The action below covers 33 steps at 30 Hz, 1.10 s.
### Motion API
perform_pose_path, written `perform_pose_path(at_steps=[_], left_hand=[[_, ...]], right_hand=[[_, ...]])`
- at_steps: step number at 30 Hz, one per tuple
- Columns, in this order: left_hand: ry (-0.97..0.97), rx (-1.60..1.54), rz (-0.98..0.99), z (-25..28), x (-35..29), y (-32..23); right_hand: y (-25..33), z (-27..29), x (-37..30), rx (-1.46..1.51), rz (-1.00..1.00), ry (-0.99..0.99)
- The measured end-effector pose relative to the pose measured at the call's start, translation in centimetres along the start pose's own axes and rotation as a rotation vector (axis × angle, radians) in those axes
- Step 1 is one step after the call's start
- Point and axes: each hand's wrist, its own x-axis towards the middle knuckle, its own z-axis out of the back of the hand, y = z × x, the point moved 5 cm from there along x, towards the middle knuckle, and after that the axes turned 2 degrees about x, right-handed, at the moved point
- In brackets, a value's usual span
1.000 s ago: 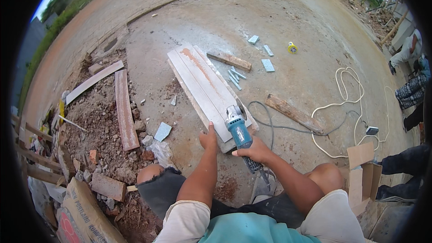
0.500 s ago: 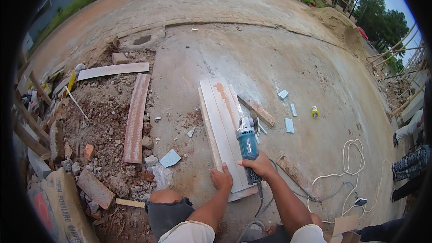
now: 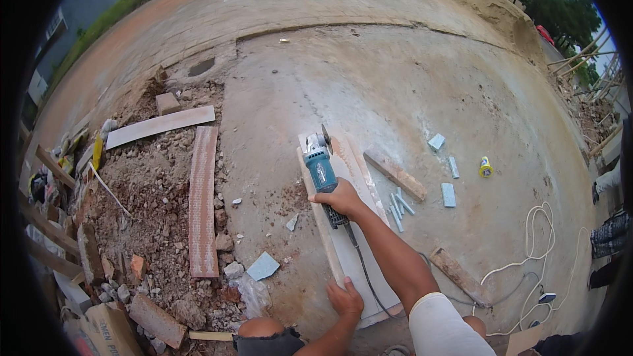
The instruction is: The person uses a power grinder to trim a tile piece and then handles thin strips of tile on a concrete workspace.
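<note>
My right hand [image 3: 337, 199] is wrapped round the body of a teal angle grinder [image 3: 322, 170]. The grinder's disc [image 3: 326, 135] is at the far part of a long pale tile strip [image 3: 343, 244], over its surface; whether it touches I cannot tell. A dark power cord [image 3: 362, 257] trails back from the grinder beneath my right arm. My left hand [image 3: 345, 298] lies at the near left edge of the strip, fingers stretched against it. Under the strip runs a wooden board [image 3: 321, 224], showing along the left edge.
Blue tile offcuts [image 3: 401, 206] and a wooden block [image 3: 395, 175] lie right of the strip. Beyond are a yellow tape measure [image 3: 486, 167] and a looped white cable [image 3: 531, 237]. Rubble [image 3: 151, 191] with tile strips [image 3: 204, 204] spreads at left. Another person's legs [image 3: 608, 234] show at the right edge.
My right hand has carried the grinder forward and left, to the far end of the strip. My left hand stays at the near left edge. The view has shifted somewhat.
</note>
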Motion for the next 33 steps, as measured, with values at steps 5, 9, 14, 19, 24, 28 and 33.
perform_pose_path(at_steps=[5,9,14,19,24,28,33], left_hand=[[-0.003,-0.01,0.006,-0.2,0.1,0.3],[0.023,-0.01,0.025,-0.6,0.0,0.4],[-0.015,-0.039,0.011,-0.5,-0.1,0.8],[0.027,0.006,0.047,-0.8,-0.1,1.3],[0.02,-0.006,0.02,-1.0,0.0,1.8],[0.045,-0.022,0.016,-0.9,0.0,1.7],[0.061,-0.011,-0.003,-0.8,0.0,1.7]], right_hand=[[0.5,-0.6,3.8,-0.134,-0.012,-0.056],[0.1,-0.8,6.9,-0.099,0.011,-0.025],[0.7,-1.6,9.4,-0.107,0.003,-0.026],[1.1,-1.6,10.5,-0.079,-0.049,0.004],[1.3,-1.7,10.9,-0.016,-0.093,0.029],[1.4,-1.7,10.9,-0.043,-0.096,-0.011],[1.5,-1.6,11.0,-0.039,-0.123,0.028]])
